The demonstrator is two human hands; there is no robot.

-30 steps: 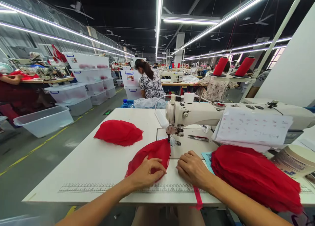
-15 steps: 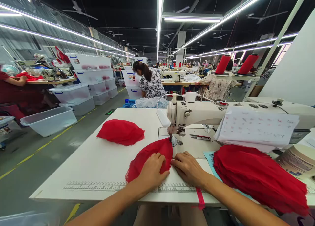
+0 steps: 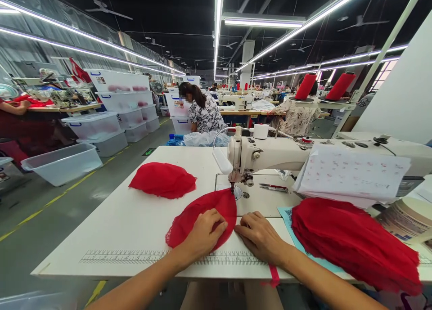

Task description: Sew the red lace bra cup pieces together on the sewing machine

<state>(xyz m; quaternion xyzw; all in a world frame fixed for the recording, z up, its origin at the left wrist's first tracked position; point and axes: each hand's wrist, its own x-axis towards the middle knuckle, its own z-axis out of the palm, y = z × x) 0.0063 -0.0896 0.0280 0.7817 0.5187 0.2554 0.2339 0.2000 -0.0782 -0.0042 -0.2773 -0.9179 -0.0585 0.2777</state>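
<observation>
A red fabric piece (image 3: 199,213) with a lacy left edge lies under the needle and presser foot (image 3: 232,188) of a white sewing machine (image 3: 270,155). My left hand (image 3: 205,231) rests on top of it, fingers bent forward and thumb spread apart. At the fabric's right edge is my right hand (image 3: 259,233), its fingers curled together with the tips at the cloth; the thumb is mostly hidden beneath. A second red piece (image 3: 164,179) lies flat at the left. Beside my right forearm, a stack of red pieces (image 3: 354,242) rests partly on a light blue sheet (image 3: 285,215).
Thread snips (image 3: 273,187) lie on the machine bed. A printed ruler (image 3: 135,257) runs along the table's front. Paper sheets (image 3: 351,170) hang on the machine, and a large tub (image 3: 405,220) lies right. Red thread cones (image 3: 306,87) stand behind. A co-worker (image 3: 205,110) bends beyond the table.
My left hand has shifted slightly left on the fabric, and its thumb has lifted away from the right edge. The fabric has swung a little, its lacy end further left. The view has moved slightly.
</observation>
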